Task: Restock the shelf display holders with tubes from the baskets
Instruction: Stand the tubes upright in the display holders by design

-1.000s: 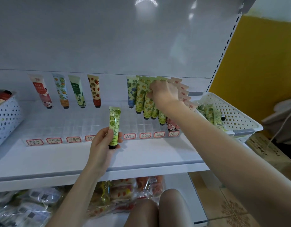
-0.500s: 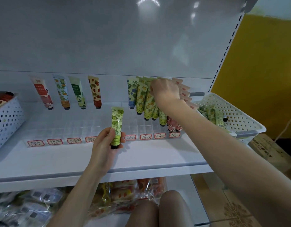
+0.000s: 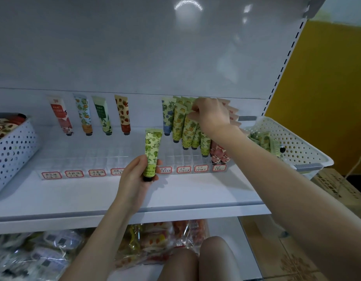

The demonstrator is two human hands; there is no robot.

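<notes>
Head view, nearest first: the person's bare knees (image 3: 198, 260) show below the shelf (image 3: 74, 199), with bagged goods (image 3: 53, 250) on the level beneath it. Over the shelf's front edge, near its middle, the left hand (image 3: 135, 179) grips a green tube (image 3: 152, 148) by its lower end, fingers and thumb wrapped round it. This tube stands upright with its black cap down, just in front of the clear display holder (image 3: 94, 157), whose front face carries a row of red-bordered labels (image 3: 96, 173).

Toward the holder's right end stand packed rows of yellow-green tubes (image 3: 187, 128) and pink tubes (image 3: 218, 153). The right hand (image 3: 211, 114) is on their tops, fingertips bent down among them; whether it pinches one I cannot tell.

Along the holder's back row stand four single tubes (image 3: 102, 116) on the left and a blue-flowered tube (image 3: 168, 114) beside the packed rows. A white basket (image 3: 15, 151) sits at the shelf's left edge, and another basket (image 3: 309, 151) at the right edge holds more green tubes (image 3: 265, 140).
</notes>
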